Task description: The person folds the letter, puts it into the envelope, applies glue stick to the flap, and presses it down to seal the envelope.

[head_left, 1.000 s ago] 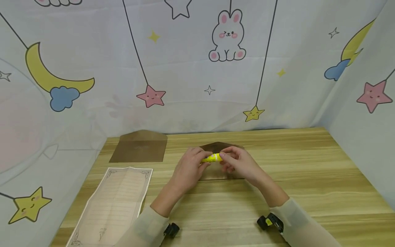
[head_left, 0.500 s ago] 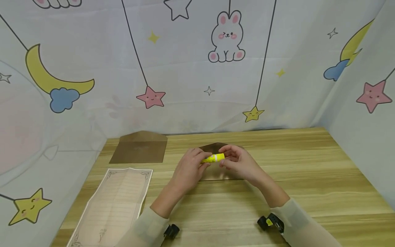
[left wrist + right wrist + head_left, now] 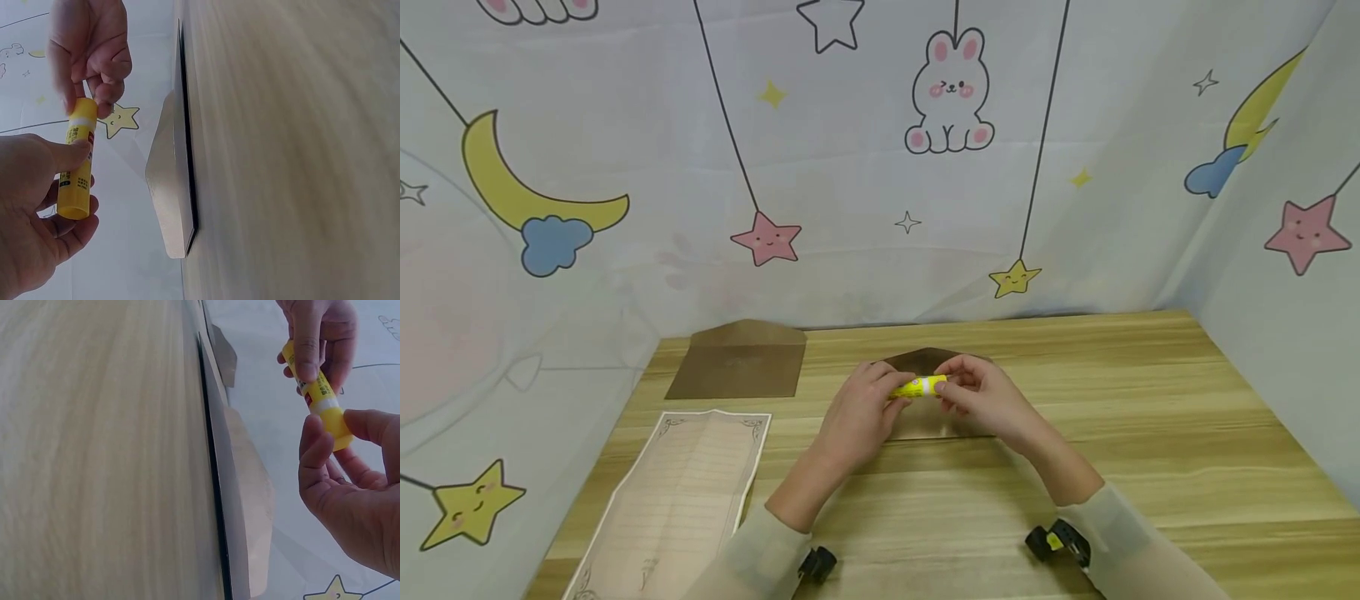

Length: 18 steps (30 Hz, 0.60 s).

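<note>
A yellow glue stick [image 3: 917, 386] with a white band is held level above a brown envelope [image 3: 932, 427]. My left hand [image 3: 859, 410] grips its printed body; in the left wrist view the thumb lies along the front of the glue stick [image 3: 76, 159] with fingers behind. At the other end, my right hand [image 3: 992, 402] pinches the plain yellow tip between thumb and fingers, as the right wrist view shows on the glue stick [image 3: 322, 400]. The envelope lies flat on the table with its pointed flap unfolded toward the back, partly hidden by both hands.
A second brown envelope [image 3: 737, 371], flap up, lies at the back left of the wooden table [image 3: 1120, 417]. Nearer me on the left is a creased sheet of lined letter paper [image 3: 681, 492] with a decorated border. A printed cloth [image 3: 850, 167] hangs behind.
Half a second ago my right fingers had come away from the glue stick's end, leaving it exposed; now they pinch it again. My left hand keeps its grip, and the envelopes have stayed put.
</note>
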Each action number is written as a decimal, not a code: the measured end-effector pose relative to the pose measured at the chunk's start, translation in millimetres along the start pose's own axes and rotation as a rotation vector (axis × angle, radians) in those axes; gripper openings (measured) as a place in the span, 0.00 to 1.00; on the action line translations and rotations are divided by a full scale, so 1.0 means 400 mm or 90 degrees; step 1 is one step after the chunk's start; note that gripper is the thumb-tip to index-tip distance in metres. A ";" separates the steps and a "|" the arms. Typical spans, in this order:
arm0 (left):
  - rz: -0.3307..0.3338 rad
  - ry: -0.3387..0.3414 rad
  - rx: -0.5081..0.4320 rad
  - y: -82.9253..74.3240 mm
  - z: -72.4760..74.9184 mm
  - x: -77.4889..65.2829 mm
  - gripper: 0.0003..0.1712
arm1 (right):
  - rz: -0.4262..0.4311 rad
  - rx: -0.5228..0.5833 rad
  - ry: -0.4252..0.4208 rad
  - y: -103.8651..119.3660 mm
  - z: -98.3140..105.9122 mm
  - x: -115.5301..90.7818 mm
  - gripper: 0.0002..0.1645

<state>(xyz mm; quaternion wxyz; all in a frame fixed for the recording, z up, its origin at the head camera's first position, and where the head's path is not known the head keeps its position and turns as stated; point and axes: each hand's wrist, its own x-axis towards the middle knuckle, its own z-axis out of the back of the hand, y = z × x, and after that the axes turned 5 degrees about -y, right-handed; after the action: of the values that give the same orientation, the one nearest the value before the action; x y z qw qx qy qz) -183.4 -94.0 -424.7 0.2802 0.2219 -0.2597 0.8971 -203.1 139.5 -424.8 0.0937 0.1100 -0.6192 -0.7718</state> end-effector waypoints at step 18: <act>0.008 0.008 0.007 -0.004 0.003 -0.003 0.17 | -0.041 0.021 0.012 0.000 -0.002 -0.003 0.22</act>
<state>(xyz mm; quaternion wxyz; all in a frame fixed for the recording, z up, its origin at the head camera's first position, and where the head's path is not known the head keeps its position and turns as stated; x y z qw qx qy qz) -181.1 -93.9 -424.0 0.2749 0.2162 -0.2546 0.9016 -201.7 139.3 -424.9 0.0732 0.1388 -0.6269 -0.7632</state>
